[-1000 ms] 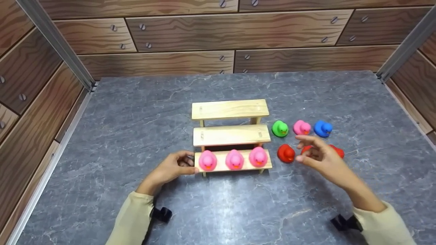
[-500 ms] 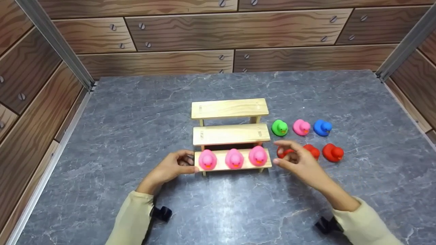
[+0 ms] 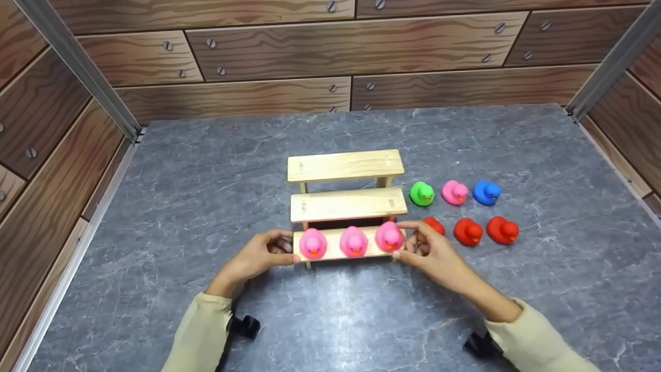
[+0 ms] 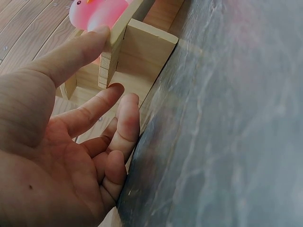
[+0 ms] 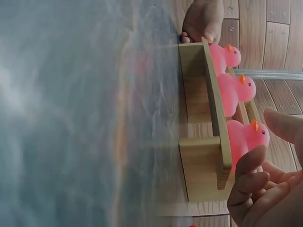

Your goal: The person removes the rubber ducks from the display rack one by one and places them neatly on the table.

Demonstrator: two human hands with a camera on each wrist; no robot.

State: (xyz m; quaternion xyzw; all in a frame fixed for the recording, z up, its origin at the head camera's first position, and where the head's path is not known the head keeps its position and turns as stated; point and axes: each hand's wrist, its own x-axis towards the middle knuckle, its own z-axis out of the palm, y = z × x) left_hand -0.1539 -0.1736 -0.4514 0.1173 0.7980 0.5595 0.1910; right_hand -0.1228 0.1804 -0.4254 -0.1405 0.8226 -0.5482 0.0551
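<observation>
A pale three-step wooden stand (image 3: 348, 204) carries three pink rubber ducks on its lowest step: a left duck (image 3: 313, 245), a middle duck (image 3: 353, 242) and a right duck (image 3: 389, 237). My left hand (image 3: 256, 257) pinches that step's left end, thumb (image 4: 90, 49) on the edge and index finger close at the board's other side. My right hand (image 3: 434, 256) reaches around the right duck, thumb in front and index finger behind. In the right wrist view, one digit of the right hand (image 5: 279, 189) stays apart from the duck's head; firm contact cannot be made out.
Right of the stand sit a green duck (image 3: 422, 194), a pink duck (image 3: 454, 192) and a blue duck (image 3: 486, 192). Nearer lie three red ducks, one partly hidden by the right hand, with a red duck (image 3: 503, 230) rightmost. Wood-patterned walls (image 3: 268, 51) enclose the grey marbled tabletop (image 3: 222, 155).
My right hand has moved left from above the red ducks to the right pink duck on the lowest step. My left hand has stayed at the step's left end.
</observation>
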